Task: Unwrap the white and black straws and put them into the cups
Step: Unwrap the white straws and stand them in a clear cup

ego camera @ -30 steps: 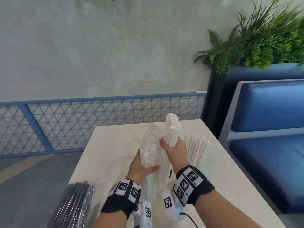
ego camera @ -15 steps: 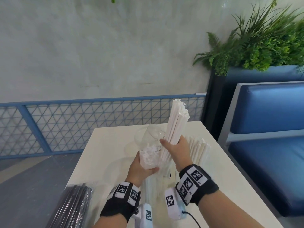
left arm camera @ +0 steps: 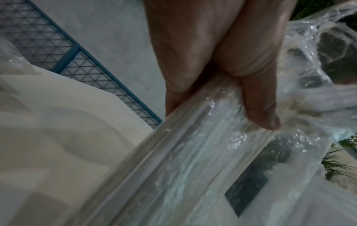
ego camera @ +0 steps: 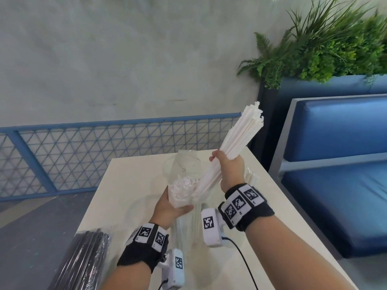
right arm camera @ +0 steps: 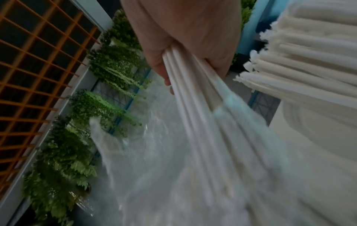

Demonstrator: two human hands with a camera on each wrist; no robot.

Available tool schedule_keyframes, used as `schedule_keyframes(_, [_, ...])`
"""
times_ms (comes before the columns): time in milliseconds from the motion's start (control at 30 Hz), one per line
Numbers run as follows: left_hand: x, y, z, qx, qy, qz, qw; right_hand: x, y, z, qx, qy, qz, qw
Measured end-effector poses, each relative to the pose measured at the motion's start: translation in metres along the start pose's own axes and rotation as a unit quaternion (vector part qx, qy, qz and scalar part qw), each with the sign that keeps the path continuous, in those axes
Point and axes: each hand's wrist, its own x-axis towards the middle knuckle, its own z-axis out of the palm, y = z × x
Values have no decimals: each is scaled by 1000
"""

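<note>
My right hand (ego camera: 229,170) grips a thick bundle of white straws (ego camera: 238,137), tilted up to the right, its lower ends just at the bag's mouth. My left hand (ego camera: 173,208) grips the clear plastic bag (ego camera: 183,188) that has more white straws inside, upright over the table. In the left wrist view my thumb presses the crinkled bag (left arm camera: 203,152). The right wrist view shows my fingers curled round the white straws (right arm camera: 189,91). A wrapped pack of black straws (ego camera: 88,260) lies at the table's near left corner. I cannot make out a cup for certain.
Loose white straws (ego camera: 252,177) lie on the cream table (ego camera: 125,174) behind my right hand, and show as the white straw pile (right arm camera: 309,53). A blue bench (ego camera: 335,164) and a planter (ego camera: 324,49) stand right. A blue mesh fence (ego camera: 83,153) runs behind.
My right hand has drawn the straw bundle up and to the right, out of the bag, and tilted it. The left hand keeps its hold on the bag.
</note>
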Motion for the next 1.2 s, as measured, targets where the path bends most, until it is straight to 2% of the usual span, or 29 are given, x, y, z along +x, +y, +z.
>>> schedule_keyframes(433, [-1,3,5,-9,26,24,999,6,-35,-25,47,30,-5,998])
schedule_keyframes(667, [-1,1,5,-7,29,25,999,8,-51,-38,-11,73,-91,993])
schedule_keyframes(833, [1,0,5,0,39,29,999,7,-53,-45,7,121,-144,982])
schedule_keyframes(967, [1,0,6,-9,40,28,999,6,-47,-49,15,139,-160,977])
schedule_keyframes(1067, [2,0,7,-4,44,20,999,3,-42,-52,56,177,-164,969])
schedule_keyframes(1200, [4,1,5,-25,84,-5,996,10,-44,-61,83,215,-175,957])
